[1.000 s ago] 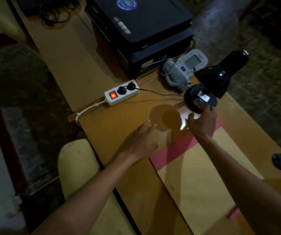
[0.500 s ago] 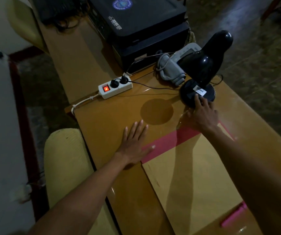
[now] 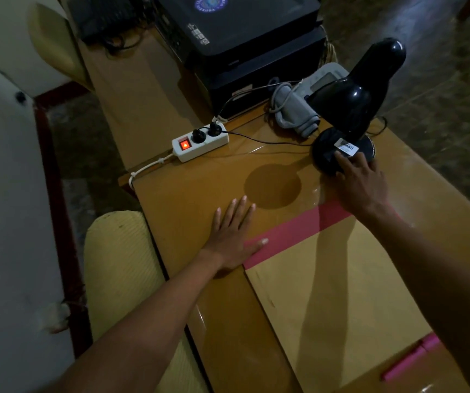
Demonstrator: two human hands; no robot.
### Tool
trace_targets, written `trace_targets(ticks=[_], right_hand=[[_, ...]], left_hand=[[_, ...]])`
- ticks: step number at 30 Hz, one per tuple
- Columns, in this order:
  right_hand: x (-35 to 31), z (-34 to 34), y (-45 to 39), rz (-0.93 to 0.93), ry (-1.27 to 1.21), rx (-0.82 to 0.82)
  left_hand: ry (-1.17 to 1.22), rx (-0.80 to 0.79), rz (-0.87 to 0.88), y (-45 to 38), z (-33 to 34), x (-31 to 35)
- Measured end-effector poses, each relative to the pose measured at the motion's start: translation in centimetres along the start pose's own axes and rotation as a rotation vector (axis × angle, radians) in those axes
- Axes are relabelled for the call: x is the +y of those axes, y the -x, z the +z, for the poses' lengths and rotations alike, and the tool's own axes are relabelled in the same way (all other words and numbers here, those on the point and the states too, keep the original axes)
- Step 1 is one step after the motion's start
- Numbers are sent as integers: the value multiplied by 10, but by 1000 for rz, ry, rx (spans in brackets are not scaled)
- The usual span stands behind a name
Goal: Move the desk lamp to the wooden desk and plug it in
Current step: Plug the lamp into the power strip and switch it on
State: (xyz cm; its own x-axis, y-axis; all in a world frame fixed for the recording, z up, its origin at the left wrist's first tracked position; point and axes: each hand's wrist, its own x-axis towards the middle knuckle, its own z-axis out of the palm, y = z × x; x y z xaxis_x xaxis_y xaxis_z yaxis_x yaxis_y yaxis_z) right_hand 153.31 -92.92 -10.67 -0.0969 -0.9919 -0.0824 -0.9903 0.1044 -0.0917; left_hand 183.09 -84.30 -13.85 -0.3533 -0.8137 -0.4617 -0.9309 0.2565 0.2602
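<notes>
- I am watching the black desk lamp standing on its round base on the wooden desk, at the far right side, just beside a grey cuff and in front of a black printer.
- The right hand is resting against the near edge of the lamp's base, fingers stretched out flat over the rim; it is not wrapping anything, so I am reading it as a loose touch or a press, not a hold.
- The left hand is lying palm down and spread on the desk, holding nothing, its thumb reaching a pink strip of paper.
- The lamp's long axis is leaning up and away to the right, from the base to the shade's rounded top; the shade's mouth is facing left and down towards the desk.
- The lamp is lying straight ahead of the right hand and well apart from the left, so the right hand is the one placed for any further nudge or switch press.
- A white power strip with a glowing red switch is sitting to the left of the lamp; two black plugs are seated in it, and a thin black cord is running from it towards the lamp base.
- I am judging the plugging-in as likely finished, though I cannot tell for sure which plug belongs to the lamp.
</notes>
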Motion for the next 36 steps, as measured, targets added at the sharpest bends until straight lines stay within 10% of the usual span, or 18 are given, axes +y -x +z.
trace_targets(ticks=[36], right_hand=[[8, 15, -13, 16, -324, 80]], left_hand=[[-109, 153, -6, -4, 12, -1]])
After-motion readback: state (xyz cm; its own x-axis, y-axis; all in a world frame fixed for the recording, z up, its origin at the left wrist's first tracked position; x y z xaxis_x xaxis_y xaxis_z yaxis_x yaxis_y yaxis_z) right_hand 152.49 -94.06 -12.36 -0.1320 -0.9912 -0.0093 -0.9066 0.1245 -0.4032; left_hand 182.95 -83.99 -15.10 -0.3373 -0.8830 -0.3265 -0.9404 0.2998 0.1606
